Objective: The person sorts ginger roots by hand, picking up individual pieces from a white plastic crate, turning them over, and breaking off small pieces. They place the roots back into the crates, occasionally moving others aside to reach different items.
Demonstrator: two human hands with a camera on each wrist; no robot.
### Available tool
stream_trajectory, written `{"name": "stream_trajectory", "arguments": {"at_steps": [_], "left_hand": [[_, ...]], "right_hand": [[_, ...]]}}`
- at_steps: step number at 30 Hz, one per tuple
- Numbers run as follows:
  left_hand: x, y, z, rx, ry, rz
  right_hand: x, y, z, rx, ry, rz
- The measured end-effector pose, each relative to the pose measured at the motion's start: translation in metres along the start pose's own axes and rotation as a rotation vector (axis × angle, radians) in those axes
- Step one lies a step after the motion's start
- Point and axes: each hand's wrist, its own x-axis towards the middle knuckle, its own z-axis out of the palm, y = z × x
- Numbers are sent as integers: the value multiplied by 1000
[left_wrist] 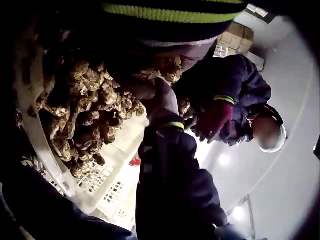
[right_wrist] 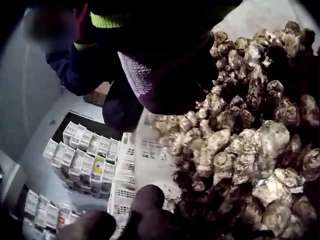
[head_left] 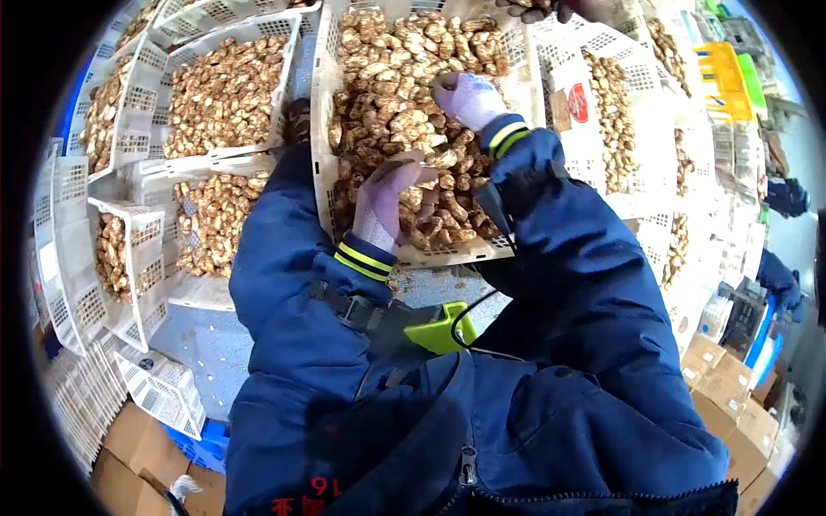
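In the head view, a white crate holds a heap of knobbly brown root pieces. My left hand, in a pale purple glove, is low over the heap, fingers curled round a root piece; that piece also shows beneath the hand in the left wrist view. Farther up, my gloved right hand is over the heap's right side, its fingertips darkened. The right wrist view shows the right hand with its fingers apart and nothing between them, beside the pile.
More crates of root pieces stand left and right. Another person's dark gloved hands are at the far edge; that person's blue sleeve shows in the left wrist view. A green object lies by my lap, with a black cable.
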Motion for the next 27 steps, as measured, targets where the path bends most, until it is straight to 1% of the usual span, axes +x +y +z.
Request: {"name": "stream_trajectory", "arguments": {"at_steps": [1, 2, 3, 4, 5, 6, 8, 9, 10, 12, 13, 14, 15, 16, 17, 18, 19, 20, 21, 22, 24, 25, 26, 27], "left_hand": [[-1, 0, 0, 22, -6, 33], [-2, -1, 0, 43, -12, 61], [-1, -3, -3, 13, -16, 56], [0, 0, -1, -16, -22, 54], [-2, 7, 5, -24, 63, -51], [-1, 9, 6, -2, 73, -47], [1, 8, 9, 36, 75, -50], [7, 1, 1, 27, -2, 4], [13, -5, -8, 126, -26, 90], [18, -13, -16, 320, -79, 258], [9, -2, -1, 20, -1, 44], [11, -5, -2, 55, 23, 33], [13, -8, -3, 42, 5, 47], [12, -10, -2, 29, -11, 61], [7, -8, 2, 78, -73, 64], [8, -13, 0, 100, -199, 71], [5, -10, 5, 83, -266, -26], [-2, -2, 14, 67, -329, -122], [-13, 2, 25, 62, -329, -151], [-17, 4, 30, 33, -354, -227], [-24, -2, 33, -31, -334, -268], [-25, -4, 37, -99, -307, -250], [-25, -5, 39, -168, -276, -228], [-17, -7, 25, -150, -372, -241]], "right_hand": [[24, 19, 29, -41, 95, -128], [28, 13, 39, -63, 41, -95], [36, 20, 62, -89, 109, -102], [38, 16, 73, -115, 180, -108], [34, 19, 76, -130, 194, -62], [36, 22, 76, -177, 134, -53], [23, 29, 55, -44, -78, -4], [17, 33, 48, 66, -141, -2], [13, 34, 43, 48, -224, 16], [-2, 63, 47, 969, -254, -39], [-17, 63, 34, 869, -210, -198], [-38, 52, 15, 879, -227, -234], [-60, 39, -4, 889, -244, -270], [-82, 24, -22, 1013, -325, -188], [-101, 16, -32, 979, -282, -237], [-111, 18, -32, 924, -171, -408], [-120, 20, -31, 862, -44, -567], [-137, 7, -34, 993, -25, -477], [-151, -1, -40, 1282, -125, -215], [-161, -4, -37, 1048, -27, -196], [-176, -7, -17, 716, 193, -455], [-184, -12, -19, 661, 164, -436], [-191, -18, -28, 715, 98, -440], [-191, -10, -26, 777, 102, -402]]}}
